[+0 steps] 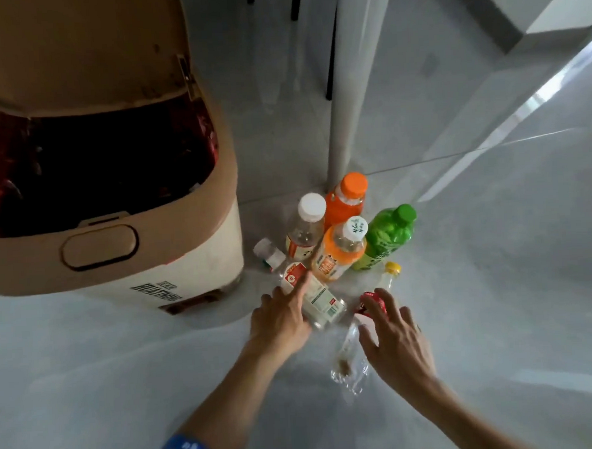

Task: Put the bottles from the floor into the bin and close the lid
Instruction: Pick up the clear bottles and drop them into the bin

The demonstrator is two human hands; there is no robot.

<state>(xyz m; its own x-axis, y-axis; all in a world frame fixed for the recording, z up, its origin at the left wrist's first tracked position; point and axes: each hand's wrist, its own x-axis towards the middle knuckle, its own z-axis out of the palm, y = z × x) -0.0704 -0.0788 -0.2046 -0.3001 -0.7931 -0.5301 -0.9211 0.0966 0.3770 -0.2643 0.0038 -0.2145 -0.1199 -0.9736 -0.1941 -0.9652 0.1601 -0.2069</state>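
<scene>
- Bin (172, 241) stands at left with its lid (83, 46) tipped up and back, mouth open towards the bottles; red liner visible inside. Likely left open so bottles can go straight in.
- Bottles are clustered on the floor (496, 282) just right of the bin, beside a white leg (345, 84): four upright, namely white-capped bottle (305, 229), orange bottle (346, 197), orange-labelled bottle (340, 253) and green bottle (386, 238).
- Nearer the person lie a clear bottle with red label (321, 300) and a yellow-capped bottle (388, 278); a crumpled clear bottle (349, 359) lies nearest.
- Left hand (281, 323): arm extended, palm down, fingers loosely spread over the lying clear bottle, touching it, not yet closed around it.
- Right hand (393, 336): fingers spread, reaching at the yellow-capped bottle's red-labelled body; no grasp formed.
</scene>
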